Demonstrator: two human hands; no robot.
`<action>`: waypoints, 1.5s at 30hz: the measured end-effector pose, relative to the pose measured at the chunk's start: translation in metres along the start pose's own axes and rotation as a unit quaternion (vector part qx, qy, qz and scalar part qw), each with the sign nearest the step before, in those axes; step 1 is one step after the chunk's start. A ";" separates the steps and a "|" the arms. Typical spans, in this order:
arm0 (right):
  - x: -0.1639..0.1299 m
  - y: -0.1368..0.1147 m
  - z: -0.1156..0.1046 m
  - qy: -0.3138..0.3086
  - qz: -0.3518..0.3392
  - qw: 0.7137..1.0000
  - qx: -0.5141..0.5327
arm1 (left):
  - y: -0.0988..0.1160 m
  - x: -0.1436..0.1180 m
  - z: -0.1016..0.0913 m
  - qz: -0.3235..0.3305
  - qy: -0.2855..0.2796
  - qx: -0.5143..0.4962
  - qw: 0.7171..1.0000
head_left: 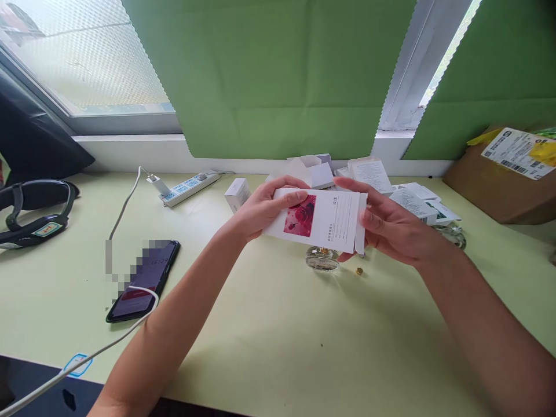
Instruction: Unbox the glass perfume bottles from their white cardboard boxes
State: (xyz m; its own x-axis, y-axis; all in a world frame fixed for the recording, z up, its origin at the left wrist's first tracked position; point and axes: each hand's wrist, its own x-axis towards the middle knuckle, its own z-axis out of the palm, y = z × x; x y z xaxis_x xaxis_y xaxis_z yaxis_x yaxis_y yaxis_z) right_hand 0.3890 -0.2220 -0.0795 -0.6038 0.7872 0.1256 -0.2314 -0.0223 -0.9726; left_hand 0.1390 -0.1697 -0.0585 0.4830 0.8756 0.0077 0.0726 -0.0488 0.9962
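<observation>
A flat-looking white carton with a red rose picture (336,217) is held sideways above the desk. My left hand (264,208) grips its left end, thumb lying over the front by the picture. At the right end, the thumb of my right hand (391,226) presses against a narrow end flap, with the other fingers partly hidden behind the carton. Just below and behind the carton stands a clear glass bottle (322,259), its top covered by the carton. A small gold cap or collar (359,271) lies on the desk to the bottle's right.
Several white cartons (369,174) are piled by the window sill, and a small white box (237,194) stands to their left. A power strip (191,188), a phone (145,284) with a white cable, and a black headset (37,211) occupy the left. A cardboard box (504,185) sits far right.
</observation>
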 end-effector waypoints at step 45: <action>-0.009 -0.018 0.007 0.054 0.035 0.992 -0.110 | 0.007 -0.004 -0.002 0.052 0.015 0.159 0.986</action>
State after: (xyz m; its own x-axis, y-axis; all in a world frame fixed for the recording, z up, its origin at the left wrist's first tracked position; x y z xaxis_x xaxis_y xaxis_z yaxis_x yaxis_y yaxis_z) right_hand 0.3931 -0.2331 -0.0614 -0.5247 0.8501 0.0454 -0.0115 0.0462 -0.9989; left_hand 0.1354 -0.1726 -0.0511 0.4766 0.8714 0.1163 0.2964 -0.2837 0.9120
